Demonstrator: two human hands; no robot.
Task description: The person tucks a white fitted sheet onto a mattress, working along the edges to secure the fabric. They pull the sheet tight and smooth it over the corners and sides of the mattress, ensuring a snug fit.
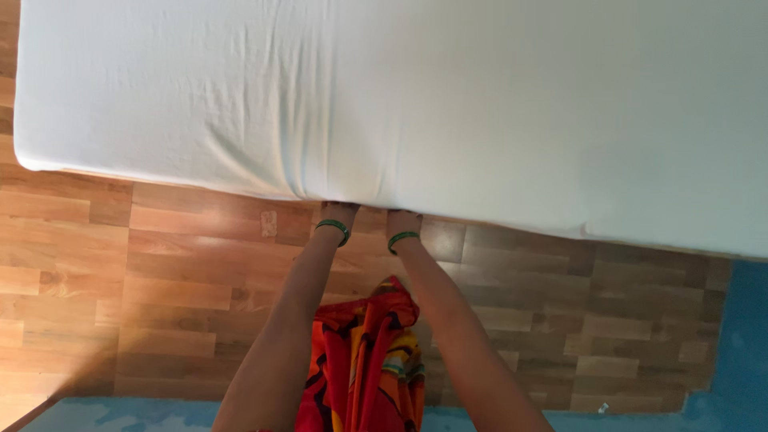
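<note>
Home bedroom: mattress (448, 104) in a pale fitted sheet just above the gripping hands, wood-pattern laminate floor (160, 272) below them.

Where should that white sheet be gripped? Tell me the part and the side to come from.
Judging by this view, grip the white sheet at its lower hem, where it wraps under the mattress edge. Come from below on the floor side, as the left hand and right hand do; the top is taut and flat.

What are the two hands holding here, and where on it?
Both the left hand and right hand reach under the near edge of the white sheet; the fingers are hidden, so the grip cannot be confirmed.
</note>
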